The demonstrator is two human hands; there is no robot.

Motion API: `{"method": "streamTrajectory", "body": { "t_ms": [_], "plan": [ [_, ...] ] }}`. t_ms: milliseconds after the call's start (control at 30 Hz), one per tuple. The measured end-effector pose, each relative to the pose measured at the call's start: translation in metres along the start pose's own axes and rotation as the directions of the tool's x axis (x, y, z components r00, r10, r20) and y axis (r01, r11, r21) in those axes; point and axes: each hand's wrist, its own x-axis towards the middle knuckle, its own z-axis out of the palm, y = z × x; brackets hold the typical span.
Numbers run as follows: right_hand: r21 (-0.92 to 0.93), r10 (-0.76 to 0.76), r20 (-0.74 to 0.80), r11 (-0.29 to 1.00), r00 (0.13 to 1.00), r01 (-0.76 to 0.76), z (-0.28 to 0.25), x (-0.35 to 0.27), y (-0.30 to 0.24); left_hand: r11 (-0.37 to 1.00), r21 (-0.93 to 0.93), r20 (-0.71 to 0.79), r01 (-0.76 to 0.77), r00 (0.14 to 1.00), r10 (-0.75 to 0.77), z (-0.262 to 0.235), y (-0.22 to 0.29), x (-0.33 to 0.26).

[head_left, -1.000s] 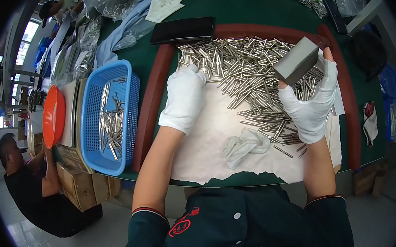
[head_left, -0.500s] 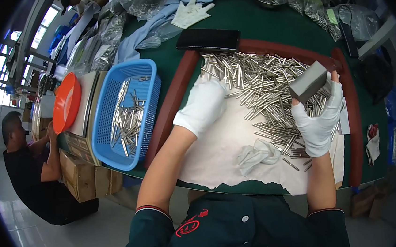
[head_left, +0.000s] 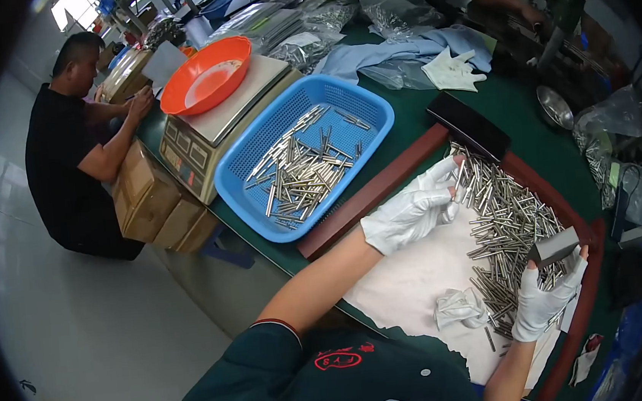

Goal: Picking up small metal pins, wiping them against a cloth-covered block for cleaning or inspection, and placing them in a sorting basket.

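My left hand (head_left: 417, 209), in a white glove with bare fingertips, is raised at the left edge of a heap of metal pins (head_left: 502, 215). Its fingers are closed in a pinch on what looks like a metal pin (head_left: 460, 176), partly hidden by the fingertips. On the right, my right hand (head_left: 547, 299), gloved the same way, grips a grey rectangular block (head_left: 556, 247) between thumb and fingers above the pins. The heap lies on a white cloth (head_left: 397, 289) inside a dark red wooden frame (head_left: 370, 200). A crumpled white rag (head_left: 460, 307) rests beside the pins.
Left of the frame stands a blue plastic basket (head_left: 231, 179) holding more pins. Beyond it, an orange bowl (head_left: 207, 77) sits on a scale (head_left: 187, 155). A black phone-like object (head_left: 469, 126) rests on the frame's corner. A person (head_left: 72, 153) sits at far left; another works at far right.
My view has swung left, bringing the basket further into sight. My left hand has lifted from the pins' edge, its fingers now pinched. My right hand still holds the block.
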Motion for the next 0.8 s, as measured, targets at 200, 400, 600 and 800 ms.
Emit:
{"method": "streamTrajectory", "body": {
  "t_ms": [200,400,600,800],
  "plan": [
    [0.025,-0.012,0.007,1.0,1.0,0.012,0.005,0.002,0.0,0.986,-0.158,-0.01,-0.051,0.999,0.05,-0.003,-0.012,-0.006],
    [-0.032,0.007,0.036,0.999,0.999,-0.006,0.007,-0.001,0.003,0.998,0.044,-0.104,-0.036,0.994,0.04,0.001,-0.015,-0.015],
    [-0.029,0.0,0.046,1.0,0.999,0.001,0.009,-0.002,0.004,0.996,0.083,-0.17,0.016,0.985,-0.001,0.007,-0.015,-0.017],
    [-0.039,0.008,0.046,0.999,0.999,-0.006,0.007,-0.004,0.006,0.99,0.142,-0.201,0.016,0.98,0.013,0.003,-0.023,-0.02]
  ]
}}
